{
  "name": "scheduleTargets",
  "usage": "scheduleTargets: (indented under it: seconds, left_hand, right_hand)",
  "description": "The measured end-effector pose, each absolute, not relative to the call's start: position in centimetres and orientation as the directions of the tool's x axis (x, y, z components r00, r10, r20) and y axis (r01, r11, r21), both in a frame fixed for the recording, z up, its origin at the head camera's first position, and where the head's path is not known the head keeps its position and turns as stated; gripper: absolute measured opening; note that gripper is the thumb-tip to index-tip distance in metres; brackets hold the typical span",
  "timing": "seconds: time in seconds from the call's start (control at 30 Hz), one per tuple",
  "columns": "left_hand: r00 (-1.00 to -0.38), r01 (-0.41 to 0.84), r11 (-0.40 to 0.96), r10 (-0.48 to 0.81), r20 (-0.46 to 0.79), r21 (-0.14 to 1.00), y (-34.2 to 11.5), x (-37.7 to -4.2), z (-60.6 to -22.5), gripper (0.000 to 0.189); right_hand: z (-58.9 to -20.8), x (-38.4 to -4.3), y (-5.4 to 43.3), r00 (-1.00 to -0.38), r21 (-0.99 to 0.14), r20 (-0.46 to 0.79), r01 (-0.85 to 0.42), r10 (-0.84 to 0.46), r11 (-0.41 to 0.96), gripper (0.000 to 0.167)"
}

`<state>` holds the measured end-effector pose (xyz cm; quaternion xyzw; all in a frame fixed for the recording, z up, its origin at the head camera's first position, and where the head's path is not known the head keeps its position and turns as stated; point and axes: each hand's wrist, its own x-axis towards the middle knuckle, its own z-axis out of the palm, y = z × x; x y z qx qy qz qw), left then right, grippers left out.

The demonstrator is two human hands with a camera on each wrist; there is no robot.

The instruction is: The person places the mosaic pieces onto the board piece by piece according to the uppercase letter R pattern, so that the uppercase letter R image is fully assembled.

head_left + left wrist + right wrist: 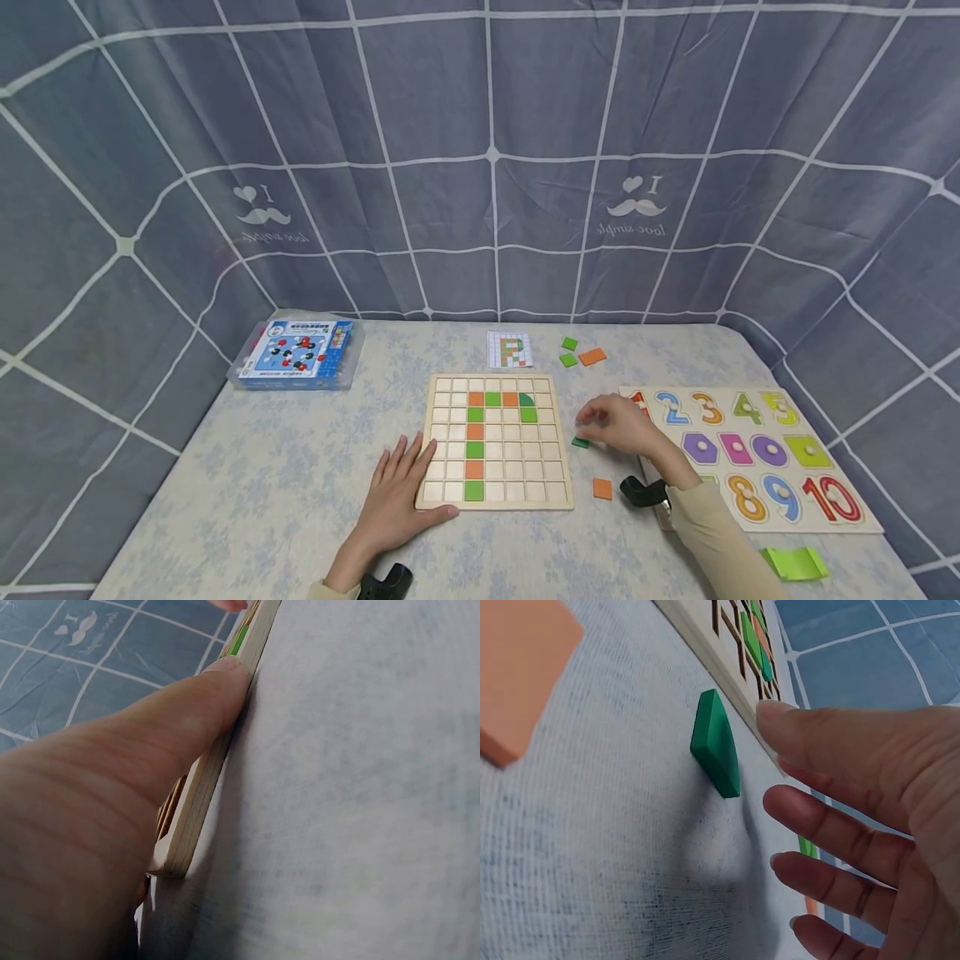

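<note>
A wooden grid board (540, 483) lies in front of me, with several green and orange tiles set in a column and along a row near its top. A dark green piece with a curved edge (526, 400) sits at that row's right end. My left hand (397, 500) rests spread at the board's lower left corner, its thumb against the front edge. My right hand (618, 423) hovers right of the board, fingers loosely bent and holding nothing. Just below its fingertips, another dark green piece (716, 746) lies on the cloth, apart from the fingers in the right wrist view.
A small pattern card (510, 349) lies behind the board. Near it are loose green tiles (568, 360) and orange ones (592, 357). One orange tile (602, 488) lies nearer me. A number puzzle board (757, 492) is under my right forearm; a boxed set (296, 354) stands back left.
</note>
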<state>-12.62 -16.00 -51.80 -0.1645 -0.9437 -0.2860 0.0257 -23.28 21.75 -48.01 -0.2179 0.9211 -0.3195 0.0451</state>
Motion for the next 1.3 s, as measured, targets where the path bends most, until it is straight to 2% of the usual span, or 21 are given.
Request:
scheduleTargets:
  seconds: [0.3,0.73,1.3]
  left_hand:
    - [-0.944,0.328,0.782,0.297,0.147,0.53,-15.93,-12.49,-51.67,0.096]
    - [-0.947,0.317,0.786,0.291,0.135,0.531,-15.84,-12.52,-51.68,0.096]
    - [-0.948,0.314,0.789,0.285,0.139,0.528,-15.9,-12.56,-51.8,0.097]
  right_hand:
    - [-48.36,-23.44,22.02,-0.877,-0.602,0.031,-0.399,-0.479,0.692,0.016]
    - [-48.32,-23.32,21.99,-0.869,-0.572,0.035,-0.422,-0.493,0.703,0.013]
    - [-48.32,-23.32,22.23,-0.859,-0.603,0.022,-0.42,-0.512,0.678,0.01]
